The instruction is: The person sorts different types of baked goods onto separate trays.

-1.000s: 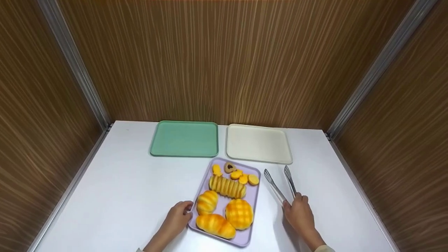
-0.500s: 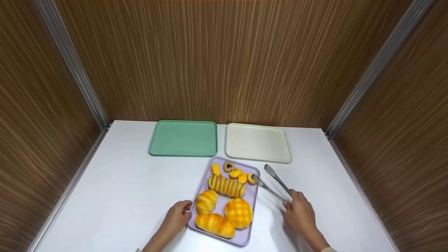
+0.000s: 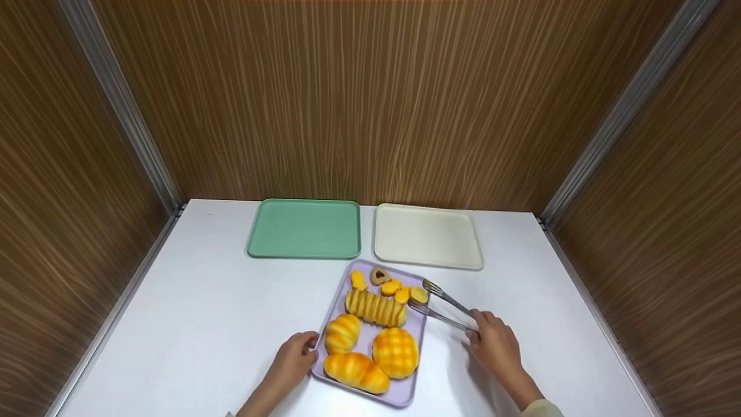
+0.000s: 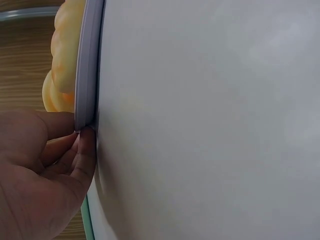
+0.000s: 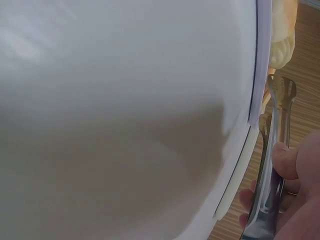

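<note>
My left hand (image 3: 294,359) pinches the left rim of a lilac tray (image 3: 398,396); in the left wrist view the thumb is on the rim and the fingers are under it. My right hand (image 3: 496,344) grips metal tongs (image 3: 444,319), whose two spread tips lie either side of a round yellow cookie (image 3: 418,295) at the tray's far right corner. Beside it are several small yellow cookies (image 3: 390,288) and a heart cookie with a dark centre (image 3: 379,276). Nearer lie a ridged long bread (image 3: 376,308), a small roll (image 3: 342,334), a round checked bun (image 3: 395,353) and a long roll (image 3: 356,372).
Behind the lilac tray, a green tray (image 3: 304,229) and a cream tray (image 3: 428,237) lie side by side on the white table (image 3: 202,301), bare inside. Wood-grain panels (image 3: 370,104) enclose the back and both sides.
The tongs have swung left from beside the tray to its far right corner, tips now around the round cookie and closer together. The left hand and the tray have kept their place.
</note>
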A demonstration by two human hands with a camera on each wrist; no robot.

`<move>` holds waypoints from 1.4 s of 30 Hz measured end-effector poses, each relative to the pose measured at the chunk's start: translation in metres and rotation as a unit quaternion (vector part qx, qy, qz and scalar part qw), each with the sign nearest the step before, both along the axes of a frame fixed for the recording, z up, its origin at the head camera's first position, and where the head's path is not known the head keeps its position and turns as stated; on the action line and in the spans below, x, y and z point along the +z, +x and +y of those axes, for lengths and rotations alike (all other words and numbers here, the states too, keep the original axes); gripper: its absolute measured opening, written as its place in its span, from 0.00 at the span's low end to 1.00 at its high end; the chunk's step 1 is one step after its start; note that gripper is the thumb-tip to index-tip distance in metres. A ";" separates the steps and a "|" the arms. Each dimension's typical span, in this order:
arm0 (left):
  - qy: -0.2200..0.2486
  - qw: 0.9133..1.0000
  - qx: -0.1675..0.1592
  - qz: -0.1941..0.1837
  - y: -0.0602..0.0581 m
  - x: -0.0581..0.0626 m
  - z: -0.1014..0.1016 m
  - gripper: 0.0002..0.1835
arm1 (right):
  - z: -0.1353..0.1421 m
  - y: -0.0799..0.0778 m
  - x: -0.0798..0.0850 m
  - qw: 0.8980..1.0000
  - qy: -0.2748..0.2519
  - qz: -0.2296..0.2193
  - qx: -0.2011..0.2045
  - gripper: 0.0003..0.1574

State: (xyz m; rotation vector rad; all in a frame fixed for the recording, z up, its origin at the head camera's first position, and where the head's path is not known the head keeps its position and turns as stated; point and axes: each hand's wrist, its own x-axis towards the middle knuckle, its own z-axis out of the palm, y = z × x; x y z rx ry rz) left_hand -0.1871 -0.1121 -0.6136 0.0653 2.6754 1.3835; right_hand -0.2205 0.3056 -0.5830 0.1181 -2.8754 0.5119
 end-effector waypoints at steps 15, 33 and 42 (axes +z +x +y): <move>0.006 1.000 -0.006 0.007 0.001 -0.002 0.000 0.19 | 0.004 -0.011 0.008 0.999 0.008 0.043 0.026 0.25; 0.014 1.000 -0.001 0.003 0.002 -0.001 -0.001 0.19 | 0.008 -0.008 0.000 0.998 -0.056 0.016 0.009 0.23; 0.012 1.000 -0.003 0.015 0.002 -0.003 -0.001 0.19 | 0.012 -0.010 0.004 0.997 -0.067 0.022 -0.001 0.22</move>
